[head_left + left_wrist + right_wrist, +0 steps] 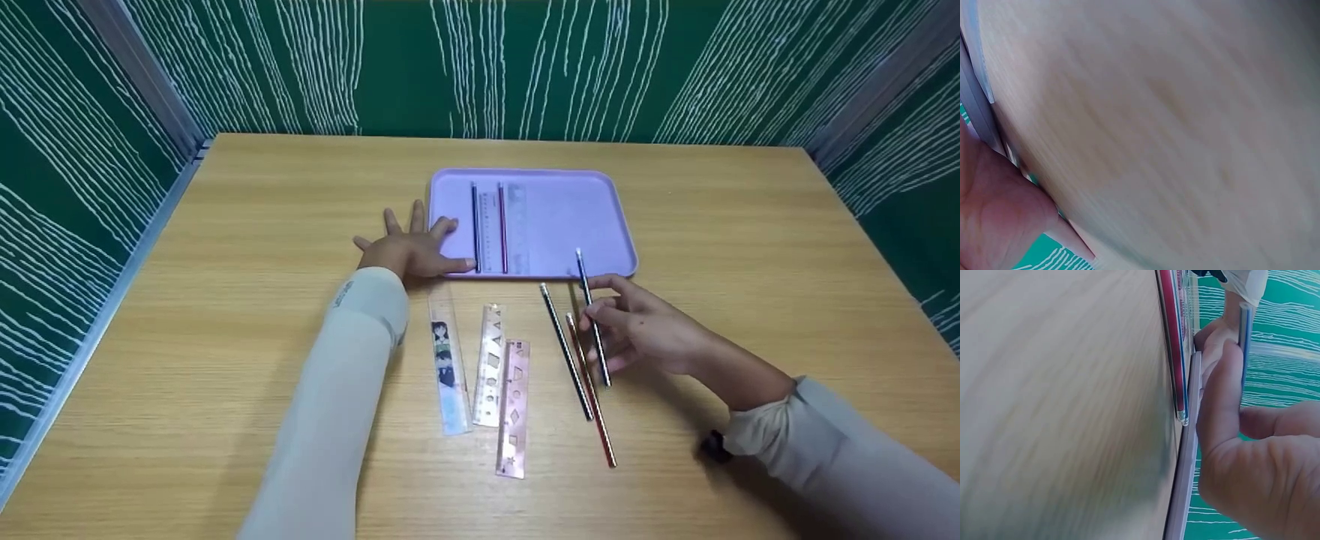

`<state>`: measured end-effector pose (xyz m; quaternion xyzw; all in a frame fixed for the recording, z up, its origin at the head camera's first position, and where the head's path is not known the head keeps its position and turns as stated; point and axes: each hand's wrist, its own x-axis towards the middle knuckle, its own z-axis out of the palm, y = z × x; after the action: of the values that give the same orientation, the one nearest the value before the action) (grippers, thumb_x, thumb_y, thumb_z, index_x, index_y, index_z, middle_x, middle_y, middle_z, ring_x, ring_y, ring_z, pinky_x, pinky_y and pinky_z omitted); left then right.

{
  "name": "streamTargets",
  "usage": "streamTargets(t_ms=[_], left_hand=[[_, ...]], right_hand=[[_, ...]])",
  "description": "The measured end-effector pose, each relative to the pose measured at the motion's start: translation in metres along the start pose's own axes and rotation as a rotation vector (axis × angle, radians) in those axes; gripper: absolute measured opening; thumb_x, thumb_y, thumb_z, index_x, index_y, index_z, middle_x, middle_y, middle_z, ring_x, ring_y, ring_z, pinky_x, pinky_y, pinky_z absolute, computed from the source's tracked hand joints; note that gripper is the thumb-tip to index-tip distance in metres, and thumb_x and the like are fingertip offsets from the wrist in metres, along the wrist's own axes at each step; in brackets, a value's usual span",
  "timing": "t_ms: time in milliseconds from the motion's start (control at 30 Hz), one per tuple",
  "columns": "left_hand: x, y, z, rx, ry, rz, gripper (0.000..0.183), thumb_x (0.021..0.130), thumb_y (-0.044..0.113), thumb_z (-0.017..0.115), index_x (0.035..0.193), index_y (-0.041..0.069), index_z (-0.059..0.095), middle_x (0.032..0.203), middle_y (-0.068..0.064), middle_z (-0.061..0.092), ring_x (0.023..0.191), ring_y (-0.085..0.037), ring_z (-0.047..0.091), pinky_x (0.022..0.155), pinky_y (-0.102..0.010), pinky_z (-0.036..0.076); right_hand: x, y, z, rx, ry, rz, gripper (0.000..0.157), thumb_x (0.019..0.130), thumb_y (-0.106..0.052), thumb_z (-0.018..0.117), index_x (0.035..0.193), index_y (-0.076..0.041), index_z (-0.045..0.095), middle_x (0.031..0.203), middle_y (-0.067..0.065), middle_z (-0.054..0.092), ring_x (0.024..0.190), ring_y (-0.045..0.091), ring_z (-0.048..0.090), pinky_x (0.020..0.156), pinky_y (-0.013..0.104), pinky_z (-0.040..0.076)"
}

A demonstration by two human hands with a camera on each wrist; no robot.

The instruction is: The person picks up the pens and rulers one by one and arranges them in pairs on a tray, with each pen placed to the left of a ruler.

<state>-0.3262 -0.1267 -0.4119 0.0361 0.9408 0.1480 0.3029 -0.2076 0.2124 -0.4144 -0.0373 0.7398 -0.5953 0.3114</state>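
My left hand (412, 251) lies at the left edge of a purple tray (574, 217), fingers spread and thumb reaching over its rim. My right hand (656, 330) pinches a dark pencil (597, 334) between thumb and fingers near the tray's front right corner; the right wrist view shows this pencil (1246, 354) above the thumb. Inside the tray, side by side, lie a dark pencil (475, 225), a clear ruler (490, 236), a red pencil (503, 229) and another clear ruler (517, 232). Below the held pencil, a dark pencil (564, 349) and a red pencil (600, 420) rest on the table.
Three rulers lie on the wooden table (187, 360) before the tray: one with cartoon figures (448, 375), a clear one with cut-out shapes (490, 367) and a pink one (514, 412). Green walls (405, 67) with white streaks surround the table's back and sides.
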Motion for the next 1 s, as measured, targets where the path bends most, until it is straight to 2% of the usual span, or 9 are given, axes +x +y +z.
streamTargets(t_ms=[167,333,500,667,800,1000], left_hand=[[-0.001,0.000,0.000,-0.008,0.003,0.000,0.103,0.079,0.084,0.057,0.160,0.052,0.002,0.168,0.000,-0.031,0.149,-0.047,-0.033,0.104,-0.088,-0.012],[0.000,0.000,0.000,-0.011,0.004,0.000,0.101,0.080,0.083,0.057,0.160,0.052,0.003,0.168,0.000,-0.031,0.150,-0.047,-0.033,0.104,-0.088,-0.012],[0.001,0.000,0.002,-0.007,0.011,-0.001,0.100,0.081,0.083,0.056,0.160,0.053,0.004,0.169,0.000,-0.029,0.150,-0.047,-0.031,0.104,-0.088,-0.012],[0.001,-0.001,0.001,-0.013,0.009,-0.001,0.100,0.080,0.084,0.056,0.160,0.053,0.004,0.169,0.000,-0.030,0.150,-0.047,-0.032,0.104,-0.088,-0.013],[0.001,-0.001,0.000,-0.013,0.002,0.000,0.101,0.080,0.084,0.056,0.160,0.054,0.002,0.168,0.000,-0.031,0.149,-0.047,-0.033,0.103,-0.088,-0.014],[0.001,-0.001,0.000,-0.018,-0.003,-0.001,0.101,0.080,0.084,0.056,0.160,0.054,0.002,0.168,0.001,-0.032,0.149,-0.046,-0.034,0.104,-0.087,-0.014]], right_hand=[[0.005,-0.001,0.002,0.074,-0.012,-0.013,0.048,0.111,-0.021,0.041,0.155,-0.020,0.023,0.111,0.010,0.057,0.081,0.028,0.072,0.070,0.051,0.063],[0.011,0.000,0.005,0.125,-0.020,-0.014,0.047,0.111,-0.018,0.038,0.156,-0.018,0.022,0.110,0.008,0.058,0.081,0.022,0.068,0.069,0.047,0.062],[0.014,-0.001,0.008,0.132,-0.019,-0.001,0.047,0.110,-0.015,0.040,0.154,-0.013,0.026,0.114,0.010,0.060,0.087,0.023,0.067,0.076,0.051,0.062],[0.016,-0.002,0.008,0.125,-0.009,-0.003,0.068,0.098,0.000,0.053,0.157,-0.014,0.023,0.118,0.012,0.060,0.090,0.022,0.067,0.079,0.051,0.062],[0.016,-0.001,0.007,0.112,-0.008,-0.020,0.081,0.091,0.006,0.061,0.159,-0.015,0.022,0.125,0.013,0.056,0.093,0.021,0.068,0.075,0.044,0.063],[0.020,-0.001,0.009,0.117,-0.021,-0.034,0.067,0.094,0.002,0.064,0.152,-0.006,0.031,0.128,0.013,0.052,0.095,0.022,0.068,0.071,0.037,0.063]])
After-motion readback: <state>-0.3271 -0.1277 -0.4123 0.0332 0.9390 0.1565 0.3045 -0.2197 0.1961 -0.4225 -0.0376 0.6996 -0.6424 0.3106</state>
